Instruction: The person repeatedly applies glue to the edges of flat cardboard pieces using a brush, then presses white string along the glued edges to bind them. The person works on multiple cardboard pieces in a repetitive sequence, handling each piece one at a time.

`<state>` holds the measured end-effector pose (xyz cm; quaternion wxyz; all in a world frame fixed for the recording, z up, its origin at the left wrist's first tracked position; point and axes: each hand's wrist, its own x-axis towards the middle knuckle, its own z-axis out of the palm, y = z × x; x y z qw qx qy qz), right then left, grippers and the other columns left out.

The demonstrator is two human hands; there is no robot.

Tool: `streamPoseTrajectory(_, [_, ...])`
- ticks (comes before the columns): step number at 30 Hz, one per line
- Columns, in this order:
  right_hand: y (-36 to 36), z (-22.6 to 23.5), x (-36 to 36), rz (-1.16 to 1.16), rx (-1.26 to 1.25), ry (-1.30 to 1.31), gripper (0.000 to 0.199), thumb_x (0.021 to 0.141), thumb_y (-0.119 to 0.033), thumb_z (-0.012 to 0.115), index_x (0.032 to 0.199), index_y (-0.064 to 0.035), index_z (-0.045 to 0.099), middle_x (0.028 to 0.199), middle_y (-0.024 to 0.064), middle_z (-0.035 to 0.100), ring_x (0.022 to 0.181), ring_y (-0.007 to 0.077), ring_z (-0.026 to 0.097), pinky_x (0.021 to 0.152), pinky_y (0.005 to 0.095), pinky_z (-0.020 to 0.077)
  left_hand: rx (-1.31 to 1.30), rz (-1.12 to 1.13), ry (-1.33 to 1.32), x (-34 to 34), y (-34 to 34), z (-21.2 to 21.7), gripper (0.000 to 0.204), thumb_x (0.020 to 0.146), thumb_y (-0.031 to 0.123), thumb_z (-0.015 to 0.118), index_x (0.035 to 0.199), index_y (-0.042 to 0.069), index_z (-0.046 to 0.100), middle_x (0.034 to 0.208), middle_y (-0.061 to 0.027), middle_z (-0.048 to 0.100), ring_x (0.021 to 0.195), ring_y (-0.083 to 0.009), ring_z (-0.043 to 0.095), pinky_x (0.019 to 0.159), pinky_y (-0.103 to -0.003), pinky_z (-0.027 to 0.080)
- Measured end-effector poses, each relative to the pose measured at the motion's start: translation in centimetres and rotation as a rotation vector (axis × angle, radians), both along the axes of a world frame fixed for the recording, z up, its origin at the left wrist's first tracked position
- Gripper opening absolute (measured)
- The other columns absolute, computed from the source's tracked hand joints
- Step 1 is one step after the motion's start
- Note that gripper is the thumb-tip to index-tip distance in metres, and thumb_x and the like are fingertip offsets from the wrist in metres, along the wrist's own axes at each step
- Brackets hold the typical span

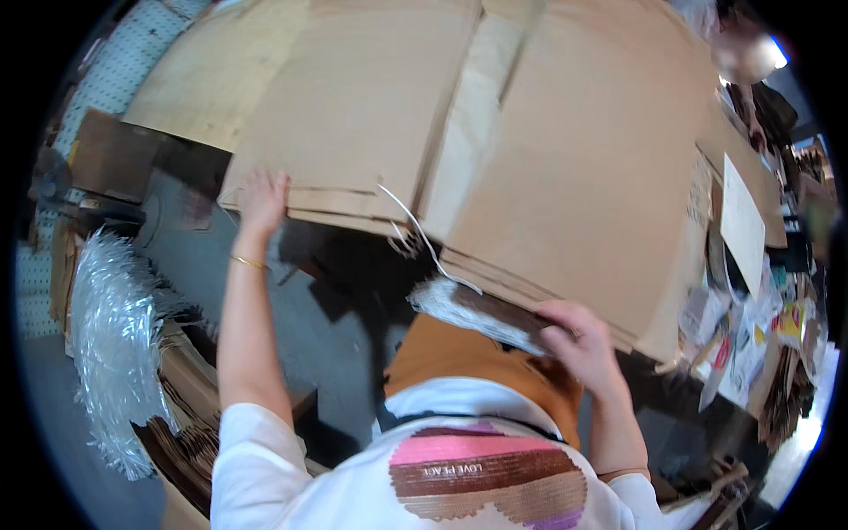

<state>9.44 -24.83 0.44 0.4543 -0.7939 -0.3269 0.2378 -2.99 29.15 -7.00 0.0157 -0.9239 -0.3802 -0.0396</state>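
Note:
Two stacks of flat brown kraft paper lie side by side, a left stack [353, 97] and a right stack [583, 177]. My left hand [262, 203] rests on the near left corner of the left stack, its fingers stretched out over the edge. My right hand [579, 340] is closed around the end of a brush-like piece [477, 311], a dark brown strip with a whitish bristly edge, just below the near edge of the right stack. A thin white cord [424, 234] hangs over the gap between the stacks.
A bundle of clear plastic strands [115, 344] hangs at the left, beside folded brown cardboard [181, 442]. At the right are a white sheet [742, 225] and plastic packets [707, 318]. Another person's hand [757, 132] shows at the far right.

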Motion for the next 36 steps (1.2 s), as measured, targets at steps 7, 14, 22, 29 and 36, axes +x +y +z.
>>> streamPoseTrajectory(7, [-22.8, -0.1, 5.8, -0.724, -0.945, -0.918, 0.038, 0.080, 0.003, 0.053, 0.116, -0.0080, 0.061, 0.106, 0.0160, 0.056, 0.097, 0.0349, 0.057, 0.082, 0.0412, 0.0472, 0.204, -0.332, -0.556, 1.9, -9.8, 5.4, 0.036, 0.093, 0.030, 0.054, 0.109, -0.001, 0.059, 0.102, -0.0190, 0.062, 0.098, -0.0333, 0.057, 0.082, -0.041, 0.046])
streamPoseTrajectory(14, [-26.0, -0.4, 5.5, -0.642, -0.868, -0.848, 0.035, 0.087, -0.001, 0.056, 0.120, -0.0099, 0.060, 0.102, 0.0137, 0.059, 0.094, 0.0305, 0.060, 0.081, 0.0351, 0.0482, -0.409, -1.194, -0.214, 1.3, -33.4, -0.3, 0.005, 0.070, 0.010, 0.060, 0.074, 0.007, 0.062, 0.066, -0.0066, 0.052, 0.066, -0.0259, 0.056, 0.060, -0.036, 0.047])
streamPoseTrajectory(22, [-19.6, 3.4, 3.1, -1.236, 0.203, -0.680, 0.005, 0.088, -0.006, 0.063, 0.087, -0.0004, 0.062, 0.082, 0.0069, 0.063, 0.063, 0.0082, 0.056, 0.054, 0.0208, 0.0453, -0.407, -1.163, -0.145, 2.3, -34.1, -6.2, 0.009, 0.073, 0.012, 0.055, 0.074, 0.007, 0.062, 0.068, -0.0062, 0.056, 0.070, -0.0244, 0.059, 0.061, -0.037, 0.048])
streamPoseTrajectory(29, [-2.4, 4.6, 0.5, -0.750, 0.380, -0.116, 0.004, 0.081, -0.002, 0.066, 0.085, -0.0012, 0.065, 0.080, 0.0046, 0.064, 0.066, 0.0088, 0.057, 0.058, 0.0230, 0.0461, -0.358, -0.973, -0.142, -1.2, -33.9, -0.3, 0.013, 0.069, 0.007, 0.063, 0.081, 0.001, 0.064, 0.087, -0.0072, 0.059, 0.085, -0.0254, 0.055, 0.071, -0.036, 0.045])
streamPoseTrajectory(36, [7.7, 2.7, 1.8, -0.293, 0.324, -0.199, 0.005, 0.078, -0.004, 0.070, 0.079, -0.0008, 0.066, 0.074, 0.0086, 0.065, 0.065, 0.0148, 0.061, 0.059, 0.0260, 0.0479, -0.085, -0.858, -0.305, 1.6, -31.7, 6.3, 0.020, 0.067, 0.007, 0.061, 0.083, -0.005, 0.065, 0.112, -0.0184, 0.058, 0.091, -0.0272, 0.052, 0.079, -0.034, 0.043])
